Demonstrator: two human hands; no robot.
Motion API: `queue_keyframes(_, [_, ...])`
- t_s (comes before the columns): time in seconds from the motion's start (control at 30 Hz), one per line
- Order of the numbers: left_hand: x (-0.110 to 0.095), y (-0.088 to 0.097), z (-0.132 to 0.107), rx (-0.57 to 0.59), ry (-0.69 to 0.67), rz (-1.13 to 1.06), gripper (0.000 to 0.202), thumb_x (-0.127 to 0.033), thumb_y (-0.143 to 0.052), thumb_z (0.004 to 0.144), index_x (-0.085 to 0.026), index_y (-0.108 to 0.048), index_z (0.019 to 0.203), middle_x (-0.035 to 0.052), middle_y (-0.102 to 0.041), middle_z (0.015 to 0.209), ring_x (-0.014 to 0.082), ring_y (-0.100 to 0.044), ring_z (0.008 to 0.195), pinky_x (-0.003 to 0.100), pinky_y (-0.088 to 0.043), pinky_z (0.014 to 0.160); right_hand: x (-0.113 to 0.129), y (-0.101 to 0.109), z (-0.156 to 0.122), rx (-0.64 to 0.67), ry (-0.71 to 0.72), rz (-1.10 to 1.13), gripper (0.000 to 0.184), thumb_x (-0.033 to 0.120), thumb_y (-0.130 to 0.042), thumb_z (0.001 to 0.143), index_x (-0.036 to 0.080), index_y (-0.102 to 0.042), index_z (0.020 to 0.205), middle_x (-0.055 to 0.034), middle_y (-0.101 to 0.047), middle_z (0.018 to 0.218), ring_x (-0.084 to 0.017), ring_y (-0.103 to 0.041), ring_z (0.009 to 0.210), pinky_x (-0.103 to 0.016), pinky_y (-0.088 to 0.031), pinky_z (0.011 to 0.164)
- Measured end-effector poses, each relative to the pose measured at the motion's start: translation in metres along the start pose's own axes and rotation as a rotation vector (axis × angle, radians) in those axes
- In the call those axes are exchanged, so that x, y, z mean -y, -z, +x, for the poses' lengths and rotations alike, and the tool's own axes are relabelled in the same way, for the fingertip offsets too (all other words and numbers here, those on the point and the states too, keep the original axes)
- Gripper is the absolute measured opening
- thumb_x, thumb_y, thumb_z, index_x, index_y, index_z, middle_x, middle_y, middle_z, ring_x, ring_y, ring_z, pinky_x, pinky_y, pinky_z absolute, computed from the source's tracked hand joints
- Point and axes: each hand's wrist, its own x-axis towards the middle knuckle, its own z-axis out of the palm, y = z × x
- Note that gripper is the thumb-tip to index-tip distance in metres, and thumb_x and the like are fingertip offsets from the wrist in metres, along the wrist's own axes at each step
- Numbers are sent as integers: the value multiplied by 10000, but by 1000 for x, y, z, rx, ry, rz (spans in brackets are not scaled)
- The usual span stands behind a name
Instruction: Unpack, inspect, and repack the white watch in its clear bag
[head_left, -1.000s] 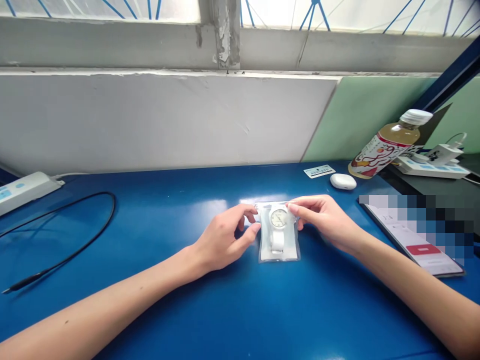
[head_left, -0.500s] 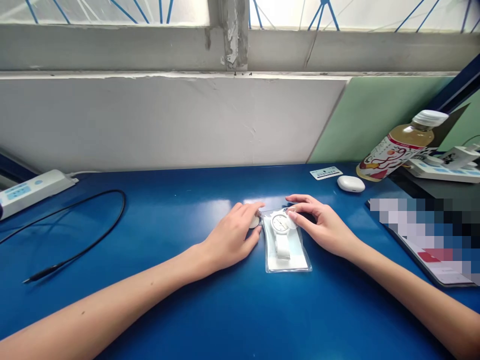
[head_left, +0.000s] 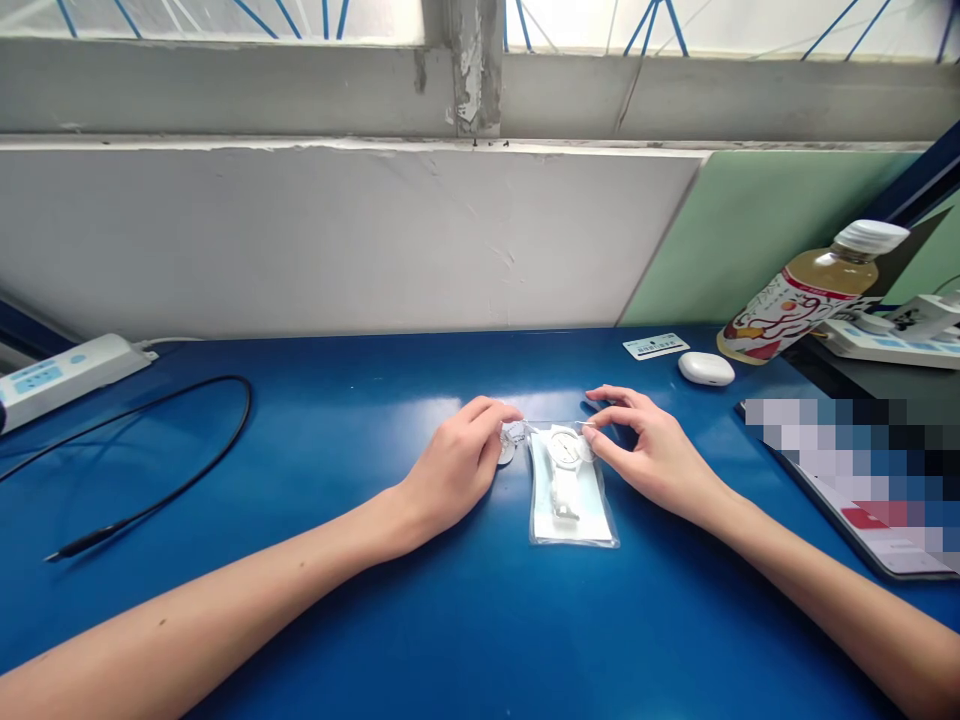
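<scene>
Fingers on the left hand [head_left: 457, 465] are bent at the top left corner of the clear bag [head_left: 595, 532]; the thumb is hidden, so I cannot tell if they grip. On the right hand [head_left: 649, 452], thumb and pointing finger are close together and look to pinch the top right corner. Work on the bag looks partway: the white watch [head_left: 565, 450] seems to be inside, lying on the blue table [head_left: 450, 620], but whether the bag's top is sealed is too small to tell. Farther back are a white case [head_left: 706, 369], a card [head_left: 656, 346] and a bottle [head_left: 795, 305].
</scene>
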Motion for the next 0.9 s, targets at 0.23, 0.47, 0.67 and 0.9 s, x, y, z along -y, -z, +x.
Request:
queue_keyframes(0.23, [-2,0,0,105,16,18,321,-27,-444,906,-186,-610,1129,65,-644,1136,168,-646,907,289,-532,779,6,27,0,60,293,-139,359,374,-580,933,192,-646,1236,-125,-628,1348,-281,-588,1246,-449,-503,1041])
queue_keyframes(0.47, [-11,3,2,86,-53,81,383,-269,-610,879,-161,-547,1241,132,-604,1261,270,-597,1144,421,-513,974,9,14,-9,338,452,-228,757,510,-590,920,80,-384,1508,-214,-480,1514,-348,-433,1412,-526,-435,1121])
queue_keyframes(0.67, [-12,3,1,257,-193,182,924,-497,-786,696,-82,-397,1425,235,-482,1450,389,-400,1388,550,-370,1142,8,13,-10,344,410,-200,732,471,-505,976,83,-283,1556,-216,-279,1622,-316,-280,1499,-505,-360,1176])
queue_keyframes(0.9, [-9,2,1,316,-109,229,1021,-613,-766,686,-21,-398,1433,269,-462,1463,417,-325,1435,561,-347,1163,2,21,-5,440,370,-181,1098,649,-721,752,119,-237,1582,-215,-291,1620,-391,-291,1481,-546,-348,1173])
